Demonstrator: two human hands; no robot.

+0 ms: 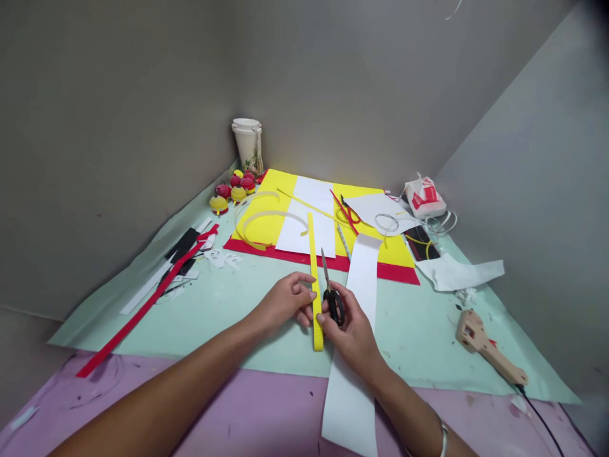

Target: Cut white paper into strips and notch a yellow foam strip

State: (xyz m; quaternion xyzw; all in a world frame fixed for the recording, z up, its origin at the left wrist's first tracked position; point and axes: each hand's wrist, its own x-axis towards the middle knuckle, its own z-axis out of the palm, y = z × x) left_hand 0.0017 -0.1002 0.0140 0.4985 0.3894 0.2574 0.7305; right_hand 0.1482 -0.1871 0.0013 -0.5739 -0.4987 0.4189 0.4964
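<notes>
A narrow yellow paper strip (313,254) stands upright between my hands, its lower part ridged with fine crosswise lines. My left hand (290,298) pinches the strip at mid-height between thumb and fingers. Lower down, the thumb of my right hand (351,327) touches the strip's edge. That same hand grips black-handled scissors (334,307), whose blades point up and away beside the strip. Beneath my right forearm runs a long white paper strip (364,273), which reaches over the near edge of the green sheet.
Yellow, white and red sheets (266,222) lie behind my hands. A red strip (143,311) and paper scraps are at left. Red and yellow round pieces (219,204) sit near a white cup (248,143). A glue gun (490,349) with a cord and a tissue pack (425,198) are at right.
</notes>
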